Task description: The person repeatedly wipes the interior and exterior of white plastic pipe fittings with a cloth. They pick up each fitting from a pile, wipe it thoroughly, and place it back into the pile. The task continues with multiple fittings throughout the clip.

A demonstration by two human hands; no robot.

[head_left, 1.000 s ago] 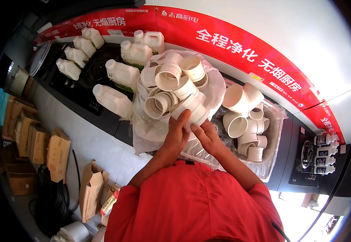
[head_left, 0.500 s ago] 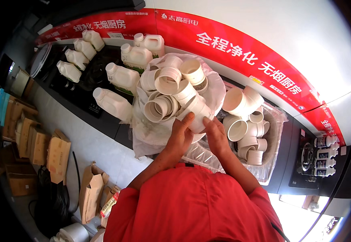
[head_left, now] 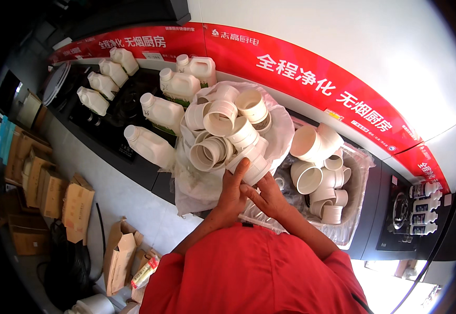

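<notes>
Showroom-like room, pale floor. A dark worktop runs along a wall with a red banner. White jugs stand at left, small bottles far right, both groups away from the middle, which may be to keep working space. Cardboard boxes on the floor.

Centre: white bag, mouth spread wide, its loose fittings heaped in view, probably for easy picking. Just to its right, a plastic-lined crate with more elbows and sleeves; the liner presumably guards against scuffs or dirt.

The held fitting, white and collared, is tilted in front of the heap, close to the body. Left hand closed round its near-left side, thumb along the outside; a grip that likely steadies the smooth round wall. Right hand at its lower end, thumb reaching toward the left; fingertips hidden, so cannot tell whether it grips or merely supports. Cannot tell if fitting and heap touch.
</notes>
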